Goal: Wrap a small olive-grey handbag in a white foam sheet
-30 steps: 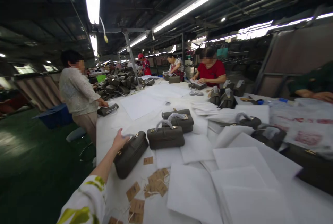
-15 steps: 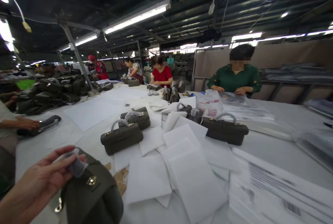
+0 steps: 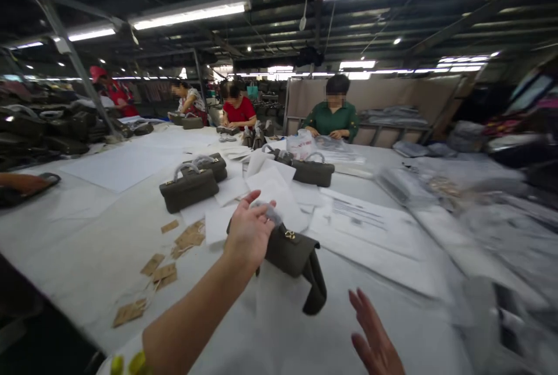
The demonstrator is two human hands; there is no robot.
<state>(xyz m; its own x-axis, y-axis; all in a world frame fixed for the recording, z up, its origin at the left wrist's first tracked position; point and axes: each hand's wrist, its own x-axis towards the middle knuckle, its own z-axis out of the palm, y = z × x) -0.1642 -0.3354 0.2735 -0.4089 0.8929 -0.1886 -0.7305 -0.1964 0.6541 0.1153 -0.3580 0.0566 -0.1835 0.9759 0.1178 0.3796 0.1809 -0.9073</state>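
Observation:
My left hand (image 3: 249, 234) grips the wrapped top handle of a dark olive handbag (image 3: 293, 254), which hangs tilted over the table. A gold clasp shows on the bag's flap, and its right side droops down. Just below the bag there is white sheet material (image 3: 279, 299). To the right, my right hand (image 3: 372, 337) is open, fingers apart and slightly blurred, touching nothing. Behind the held bag lie loose white foam-like sheets (image 3: 272, 186).
More olive handbags stand farther back, one at left (image 3: 189, 190) and one at right (image 3: 314, 171). Brown paper tags (image 3: 163, 275) lie on the left. Printed clear plastic bags (image 3: 361, 224) lie to the right. Several co-workers are around the table, one in green (image 3: 333, 118).
My view has turned right. My left hand has carried the handbag from the lower left to the middle, and my right hand has come into view at the lower right.

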